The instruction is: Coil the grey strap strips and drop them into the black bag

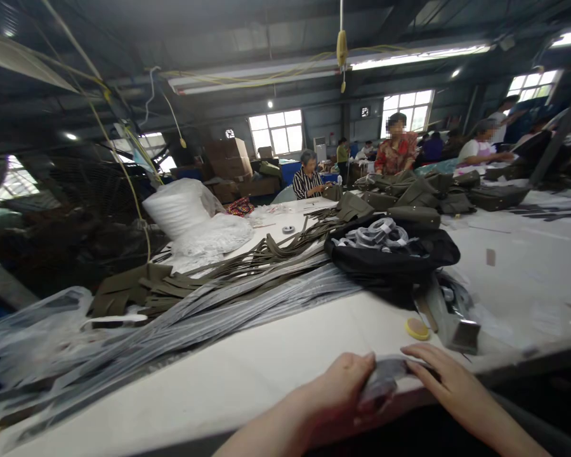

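Near the front edge of the white table, my left hand [345,384] is closed around a dark bundle in clear plastic [384,379]. My right hand [445,381] is at the bundle's right end, with thumb and fingers pinching it there. Blur hides what exactly is inside the plastic. A round yellow-rimmed disc [417,329] lies just beyond my right hand. Close by stands a metallic box-like holder [461,333]. Past these sits a black fabric bag [390,260] with several plastic-wrapped grey coils [380,233] on top.
Long olive straps [266,254] and plastic-covered strips [247,301] stretch across the table [285,355] to the left. A large white foam roll [181,206] stands behind. Olive bag pieces [413,193] are heaped at the far side, where co-workers [396,149] work. A cord switch [342,47] hangs overhead.
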Demonstrator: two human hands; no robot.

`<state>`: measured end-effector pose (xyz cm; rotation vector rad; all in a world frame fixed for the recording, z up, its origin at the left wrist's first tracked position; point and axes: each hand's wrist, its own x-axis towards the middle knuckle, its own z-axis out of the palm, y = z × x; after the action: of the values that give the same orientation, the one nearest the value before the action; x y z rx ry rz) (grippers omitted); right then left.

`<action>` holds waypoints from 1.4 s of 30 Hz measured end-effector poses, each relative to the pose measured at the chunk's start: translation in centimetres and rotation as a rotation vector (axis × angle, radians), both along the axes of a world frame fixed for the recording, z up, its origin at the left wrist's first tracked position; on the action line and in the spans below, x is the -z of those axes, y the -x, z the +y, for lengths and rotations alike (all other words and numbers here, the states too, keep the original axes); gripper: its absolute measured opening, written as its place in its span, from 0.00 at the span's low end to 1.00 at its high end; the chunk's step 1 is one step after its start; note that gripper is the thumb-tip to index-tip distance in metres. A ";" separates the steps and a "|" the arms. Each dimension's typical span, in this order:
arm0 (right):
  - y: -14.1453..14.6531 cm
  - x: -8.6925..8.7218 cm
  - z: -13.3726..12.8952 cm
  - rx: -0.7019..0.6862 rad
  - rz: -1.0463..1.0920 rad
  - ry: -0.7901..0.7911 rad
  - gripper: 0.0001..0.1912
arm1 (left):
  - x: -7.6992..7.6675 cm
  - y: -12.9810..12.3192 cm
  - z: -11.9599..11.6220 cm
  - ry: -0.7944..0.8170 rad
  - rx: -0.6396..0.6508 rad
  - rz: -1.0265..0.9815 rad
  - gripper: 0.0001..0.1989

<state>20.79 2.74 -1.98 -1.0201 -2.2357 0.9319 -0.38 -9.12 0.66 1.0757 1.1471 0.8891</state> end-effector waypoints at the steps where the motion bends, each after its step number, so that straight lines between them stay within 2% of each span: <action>1: 0.6 0.1 -0.7 -0.045 0.009 0.032 0.21 | -0.3 0.2 0.4 0.039 -0.031 -0.121 0.35; 4: 2.3 0.0 -3.1 -0.140 0.076 0.195 0.24 | -1.6 1.1 1.6 0.127 -0.122 -0.427 0.34; 7: 3.8 0.3 -4.8 -0.102 0.118 0.239 0.20 | -2.9 2.3 2.4 0.124 -0.188 -0.611 0.32; 10: 4.7 1.1 -5.9 -0.138 0.133 0.390 0.19 | -3.9 3.1 3.0 0.004 -0.276 -0.698 0.30; 13: 5.4 1.9 -7.2 -0.266 0.185 0.668 0.24 | -4.1 3.3 3.7 -0.174 -0.369 -0.663 0.26; 15: 5.7 1.7 -8.2 -0.360 0.226 0.827 0.25 | -3.5 2.9 4.3 -0.320 -0.463 -0.493 0.24; 17: 5.7 0.9 -8.8 -0.436 0.261 0.948 0.24 | -2.3 2.3 4.7 -0.465 -0.536 -0.159 0.22; 18: 5.5 0.3 -8.8 -0.462 0.289 0.992 0.23 | -1.5 1.9 4.7 -0.519 -0.526 0.040 0.20; 20: 4.9 -1.0 -8.4 -0.463 0.435 1.047 0.19 | 0.0 1.1 4.1 -0.583 -0.400 0.401 0.18; 22: 4.1 -2.2 -7.4 -0.433 0.656 1.069 0.17 | 1.2 0.3 3.1 -0.619 -0.220 0.636 0.16; 24: 3.4 -3.0 -6.4 -0.401 0.837 1.093 0.16 | 1.8 -0.3 2.2 -0.636 -0.110 0.770 0.15; 26: 3.0 -3.7 -5.9 -0.390 0.893 1.129 0.20 | 1.9 -0.7 1.8 -0.612 -0.082 0.817 0.16; 28: 2.6 -4.5 -5.9 -0.356 0.893 1.069 0.29 | 1.7 -0.8 1.9 -0.549 -0.080 0.784 0.19; 29: 2.3 -4.9 -5.9 -0.313 0.895 0.959 0.34 | 1.7 -0.8 2.1 -0.511 -0.073 0.753 0.21; 31: 1.6 -5.7 -5.6 -0.140 0.873 0.554 0.33 | 1.6 -0.6 2.4 -0.435 -0.041 0.697 0.23; 34: 0.3 -6.4 -4.0 0.108 0.563 -0.188 0.18 | 1.5 -0.2 2.4 -0.309 0.019 0.596 0.25; 35: 0.1 -6.2 -3.4 0.121 0.409 -0.347 0.15 | 1.4 -0.1 2.2 -0.270 0.036 0.539 0.25; 36: 0.0 -5.9 -2.8 0.091 0.267 -0.430 0.14 | 1.1 0.0 2.0 -0.229 0.045 0.468 0.26; 38: 0.4 -4.6 -2.4 -0.026 0.082 -0.388 0.16 | 0.2 -0.2 1.5 -0.137 0.061 0.281 0.27; 40: 1.6 -3.0 -3.2 -0.105 0.053 -0.169 0.22 | -0.7 -0.7 0.8 -0.069 0.042 0.036 0.29; 42: 3.2 -1.4 -4.8 -0.081 0.174 0.089 0.31 | -1.1 -1.4 0.4 -0.049 -0.030 -0.239 0.31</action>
<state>17.61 -2.09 -0.54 -0.8563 -2.1201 1.1204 1.02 -8.75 1.73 0.9644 0.9484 1.0447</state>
